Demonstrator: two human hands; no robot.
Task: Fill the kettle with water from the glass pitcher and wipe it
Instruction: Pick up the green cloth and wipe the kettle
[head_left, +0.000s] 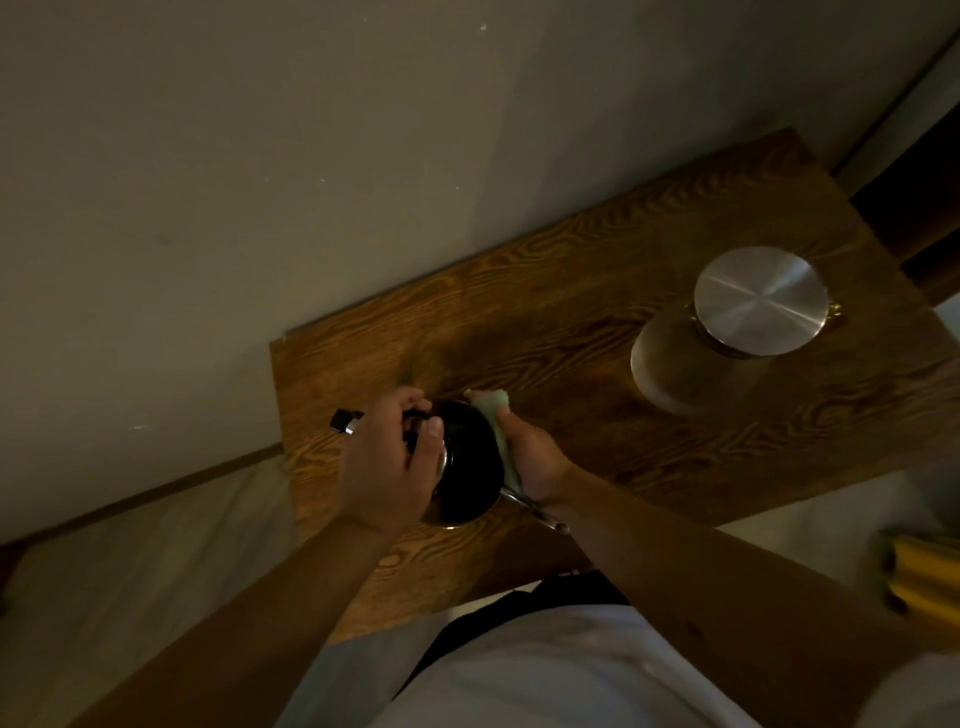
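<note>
I have the left hand (395, 457) curled over the handle to steady the black kettle (467, 462) at the table's (597, 322) near-left edge while my right hand (530, 457) presses the pale cloth (493, 410) against its side, the lidded glass pitcher (691, 358) standing well apart

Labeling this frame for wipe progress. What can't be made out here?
- Water level in the kettle: head view, opaque dark body; left hand covers its top.
- Kettle's handle and lid: mostly hidden under the left hand.
- Cloth: mostly hidden behind the right hand and the kettle; how much has been wiped is unclear.
- Glass pitcher: contents unreadable; metal lid covers it, dim light.
- Yellow object: cut off by the right edge.
</note>
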